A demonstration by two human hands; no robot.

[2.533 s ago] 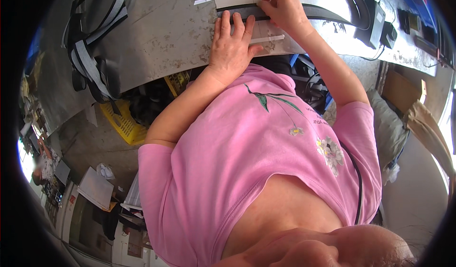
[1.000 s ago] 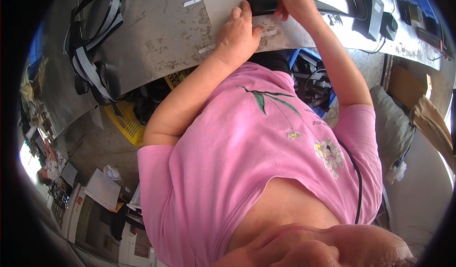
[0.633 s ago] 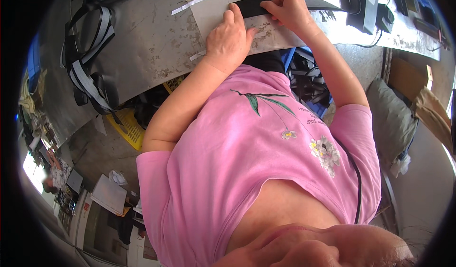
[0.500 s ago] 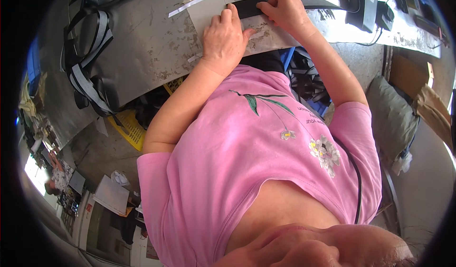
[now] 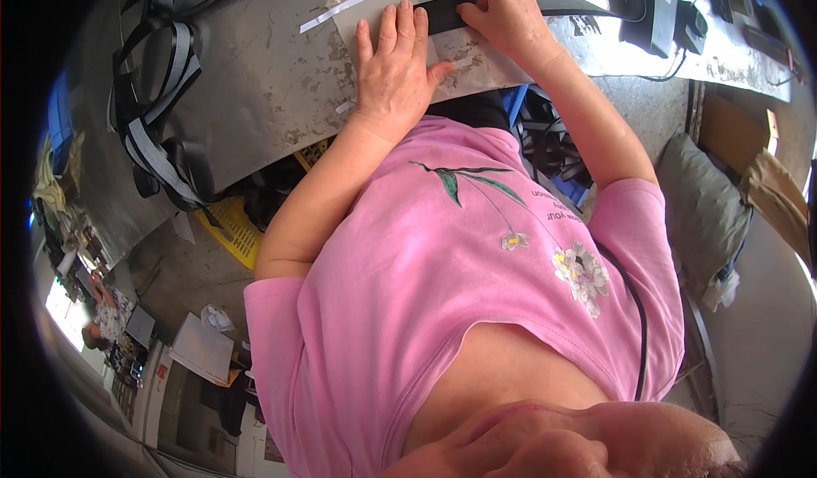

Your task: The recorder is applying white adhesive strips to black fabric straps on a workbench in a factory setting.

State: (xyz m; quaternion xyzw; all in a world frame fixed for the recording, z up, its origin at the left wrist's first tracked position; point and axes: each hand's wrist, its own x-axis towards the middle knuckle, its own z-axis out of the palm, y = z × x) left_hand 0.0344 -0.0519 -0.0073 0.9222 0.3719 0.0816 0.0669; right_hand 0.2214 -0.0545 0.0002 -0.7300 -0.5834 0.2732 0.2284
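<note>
My left hand (image 5: pixel 393 74) lies flat, palm down, with its fingers spread over a thin grey sheet (image 5: pixel 347 27) on the metal workbench. Its index fingertip is right beside the left end of a black strap (image 5: pixel 442 16). My right hand (image 5: pixel 511 22) is bent over that strap, the digit nearest my left hand pressing on it. Other fingers of this hand are partly curled and their tips lie near the top edge of the picture. From beneath it the strap runs right in a curve. A narrow white strip (image 5: pixel 374 0) crosses the far part of the sheet.
Looped black and grey straps (image 5: pixel 157 112) hang over the bench's left edge. At the right of the worn metal bench (image 5: pixel 272 78) stands a dark box-shaped device (image 5: pixel 659 18) with a cable. Below are a yellow crate (image 5: pixel 234 233) and a blue bin (image 5: pixel 579 193) of black strips.
My left hand has opened from bent fingers to a flat, spread hand and shifted slightly left. My right hand has moved slightly left, still on the strap.
</note>
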